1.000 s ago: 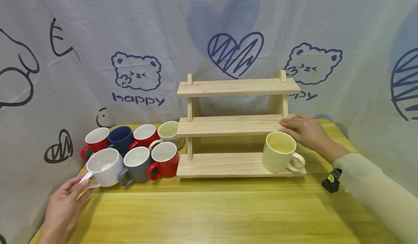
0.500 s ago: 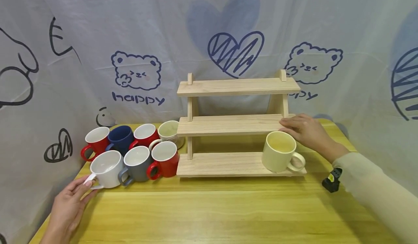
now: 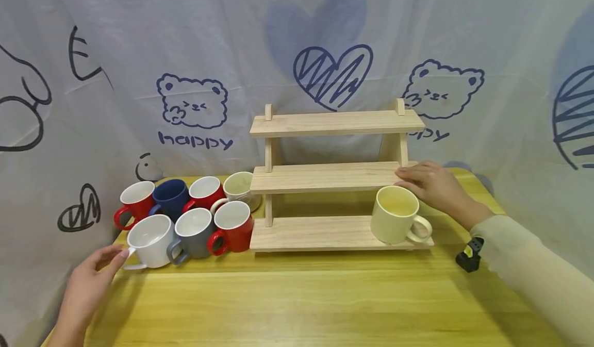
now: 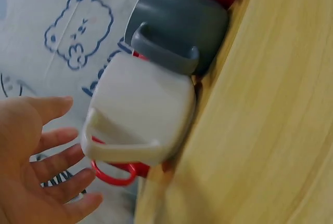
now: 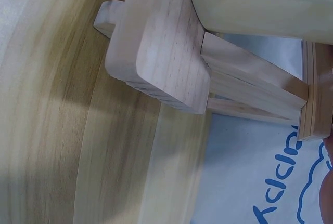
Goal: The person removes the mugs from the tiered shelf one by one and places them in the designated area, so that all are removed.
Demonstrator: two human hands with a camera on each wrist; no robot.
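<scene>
A wide white mug [image 3: 160,246] stands at the front left of a group of mugs, its handle turned left. My left hand [image 3: 88,282] is beside that handle; the left wrist view shows the fingers [image 4: 57,161] spread, holding nothing. My right hand [image 3: 431,184] grips the right end of the middle board of a three-tier wooden display rack [image 3: 320,177], thumb at the front edge. Below it, a pale yellow mug [image 3: 392,220] sits at the right end of the bottom tier, handle pointing right. Only a sliver of the right fingers shows in the right wrist view.
Beside the white mug stand a grey mug [image 3: 195,238] and a red mug [image 3: 237,233]. Behind them are two more red mugs, a navy mug [image 3: 170,200] and a cream mug [image 3: 241,187] near the rack. A printed curtain [image 3: 260,37] hangs behind the wooden table [image 3: 297,306].
The white mug has shifted slightly right, toward the grey one, in my left hand. The left fingers have then let go of its handle. My right hand stays at the rack.
</scene>
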